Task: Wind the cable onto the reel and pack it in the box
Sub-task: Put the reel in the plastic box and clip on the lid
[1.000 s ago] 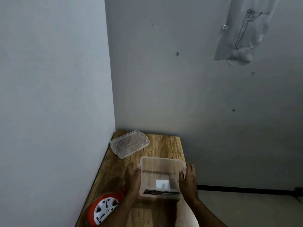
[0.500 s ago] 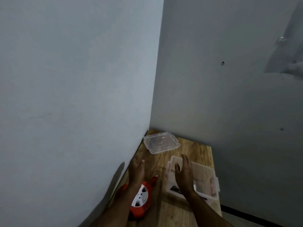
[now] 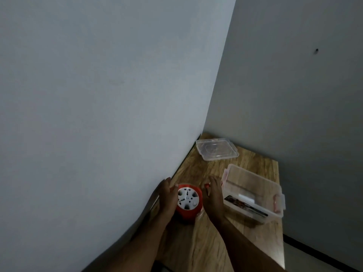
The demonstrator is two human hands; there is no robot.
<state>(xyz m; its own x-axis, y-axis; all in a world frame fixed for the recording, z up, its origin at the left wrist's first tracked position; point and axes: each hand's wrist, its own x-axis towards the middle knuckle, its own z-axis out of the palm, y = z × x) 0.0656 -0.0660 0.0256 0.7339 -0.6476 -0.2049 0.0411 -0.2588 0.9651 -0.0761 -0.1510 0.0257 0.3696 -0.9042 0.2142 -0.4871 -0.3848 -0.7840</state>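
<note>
A: Head view: your left hand [image 3: 167,197] and right hand [image 3: 213,197] cup the red reel [image 3: 189,203], fingers curved against its sides, at 7 o'clock on the counter [image 3: 216,242].

B: And the box [image 3: 253,191]?

A: Open, at 3 o'clock of the reel. Grip firmly; a loose cable end could snag its rim.

We see the bare corner of a plain indoor room, likely a home. Two unadorned grey-white walls [image 3: 98,95] meet just beyond our fingers [image 3: 167,183]. A narrow wood-grain counter [image 3: 206,248] is pushed into that corner. To the right of our fingers, a dark skirting strip [image 3: 314,250] runs along the wall's foot.
</note>
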